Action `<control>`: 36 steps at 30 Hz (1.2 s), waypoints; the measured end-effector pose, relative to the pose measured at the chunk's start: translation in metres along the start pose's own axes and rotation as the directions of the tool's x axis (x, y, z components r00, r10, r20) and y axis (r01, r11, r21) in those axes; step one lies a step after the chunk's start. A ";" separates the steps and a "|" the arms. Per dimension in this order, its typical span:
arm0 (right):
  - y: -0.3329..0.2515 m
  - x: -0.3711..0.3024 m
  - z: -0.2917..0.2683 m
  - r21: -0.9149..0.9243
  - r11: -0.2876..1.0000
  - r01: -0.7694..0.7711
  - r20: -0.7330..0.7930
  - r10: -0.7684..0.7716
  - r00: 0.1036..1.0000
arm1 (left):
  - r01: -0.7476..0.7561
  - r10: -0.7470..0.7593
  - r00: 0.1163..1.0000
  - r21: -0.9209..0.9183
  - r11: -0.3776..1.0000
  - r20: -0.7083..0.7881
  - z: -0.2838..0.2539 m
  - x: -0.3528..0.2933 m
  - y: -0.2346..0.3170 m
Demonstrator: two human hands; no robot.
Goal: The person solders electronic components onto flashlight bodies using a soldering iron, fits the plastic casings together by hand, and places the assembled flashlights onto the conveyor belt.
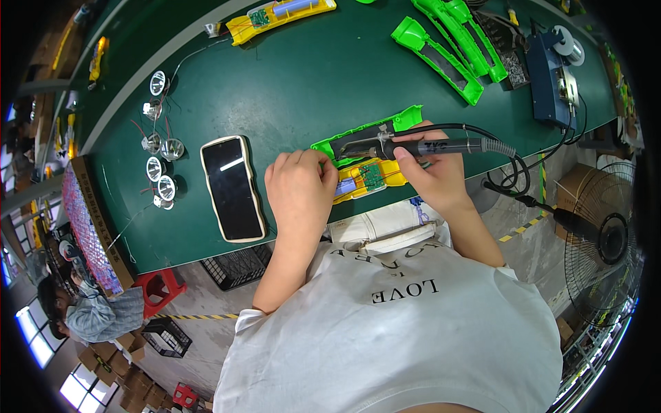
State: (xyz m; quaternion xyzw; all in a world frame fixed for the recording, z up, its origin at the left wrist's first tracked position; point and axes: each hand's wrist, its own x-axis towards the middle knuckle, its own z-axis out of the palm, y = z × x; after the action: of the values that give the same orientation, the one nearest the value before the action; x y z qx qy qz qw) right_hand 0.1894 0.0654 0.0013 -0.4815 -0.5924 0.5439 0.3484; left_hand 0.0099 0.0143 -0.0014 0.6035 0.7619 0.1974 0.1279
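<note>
My right hand (441, 172) is wrapped around a soldering iron (454, 146) with a black handle and a metal tip that points left. Under the tip, near the table's front edge, lies a yellow flashlight housing (394, 173). It holds a green circuit board (372, 177) and a blue battery cell (345, 186). At the housing's left end my left hand (301, 191) has its fingers pinched together; whatever they grip is hidden. Just behind, an open green housing half (406, 118) with a dark inner strip is partly covered by the iron and my right hand.
A phone (235, 189) lies left of my left hand, beside several reflector lamps (172, 149) with wires. Green housings (441, 62) and another yellow housing (279, 17) lie farther back. A blue soldering machine (549, 76) stands back right, its cable looping forward. A fan (609, 237) stands at right.
</note>
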 end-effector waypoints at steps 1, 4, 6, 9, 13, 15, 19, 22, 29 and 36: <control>-0.001 0.000 0.001 0.011 1.000 0.001 -0.011 0.000 1.000 | -0.001 0.001 1.000 0.000 1.000 0.000 0.000 0.000 0.000; -0.001 -0.001 0.001 0.019 1.000 0.013 -0.016 -0.012 1.000 | 0.006 -0.006 1.000 -0.002 1.000 0.007 0.000 0.000 0.000; 0.000 0.000 0.000 0.015 1.000 0.025 -0.014 -0.025 1.000 | 0.006 -0.006 1.000 0.001 1.000 0.007 0.000 0.000 0.000; -0.002 0.000 0.000 -0.015 1.000 -0.002 0.003 0.002 1.000 | 0.000 0.000 1.000 0.003 1.000 0.005 -0.001 0.001 0.001; -0.001 -0.002 -0.001 0.044 0.997 0.065 -0.051 -0.063 0.997 | -0.012 0.013 1.000 0.006 1.000 -0.012 0.001 0.000 -0.001; 0.000 -0.003 -0.005 0.072 0.991 0.117 -0.074 -0.112 0.991 | -0.008 0.008 1.000 0.008 1.000 0.000 0.000 0.000 0.000; -0.009 -0.005 -0.019 0.226 0.971 0.071 -0.111 -0.047 0.993 | -0.015 0.015 1.000 0.001 1.000 0.010 0.000 0.000 -0.001; -0.010 -0.007 -0.029 0.351 0.936 0.020 -0.164 0.040 0.986 | -0.012 0.013 1.000 -0.011 1.000 0.023 -0.002 0.001 -0.001; 0.000 -0.006 -0.042 0.276 0.957 0.091 -0.278 -0.011 0.960 | -0.062 0.061 0.998 -0.034 0.998 -0.018 -0.002 0.001 -0.004; 0.020 0.021 -0.033 0.562 0.824 0.079 -0.240 0.071 0.968 | -0.072 0.060 0.990 -0.098 0.993 -0.124 -0.009 -0.004 0.003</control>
State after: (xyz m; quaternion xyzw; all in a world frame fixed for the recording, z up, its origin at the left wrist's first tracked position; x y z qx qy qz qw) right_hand 0.2184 0.0944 -0.0156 -0.4198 -0.3562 0.6293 0.5486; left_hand 0.0099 0.0095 0.0081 0.6079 0.7368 0.2764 0.1056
